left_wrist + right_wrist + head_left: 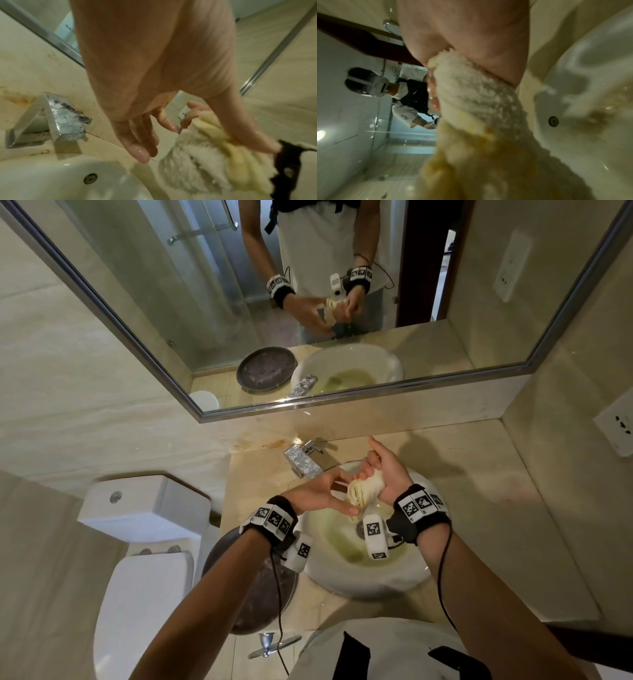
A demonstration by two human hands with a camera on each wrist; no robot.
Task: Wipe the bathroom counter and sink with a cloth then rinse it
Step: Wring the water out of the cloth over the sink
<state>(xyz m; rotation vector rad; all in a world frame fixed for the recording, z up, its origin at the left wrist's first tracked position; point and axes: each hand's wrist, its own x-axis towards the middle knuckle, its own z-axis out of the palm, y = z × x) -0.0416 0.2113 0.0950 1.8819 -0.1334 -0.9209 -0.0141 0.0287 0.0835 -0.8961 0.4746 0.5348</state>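
A twisted cream and yellow cloth (366,489) hangs over the white sink (359,587). My right hand (383,470) grips its upper part in a fist, thumb pointing up. My left hand (320,493) is beside it with the fingers held straight and apart from the cloth. Only the left thumb touches the cloth's lower end. In the left wrist view the wet fingers (140,146) spread above the sink (51,175), and the cloth (197,169) lies under the thumb. In the right wrist view the cloth (479,94) runs out of the palm (462,33). Yellowish water lies in the sink (590,67).
A chrome faucet (305,460) stands behind the sink on the beige counter (479,508). A dark round dish (253,587) sits on the counter to the left, under my left forearm. A white toilet (137,594) is farther left. A mirror (308,302) hangs above, a wall socket (616,433) at right.
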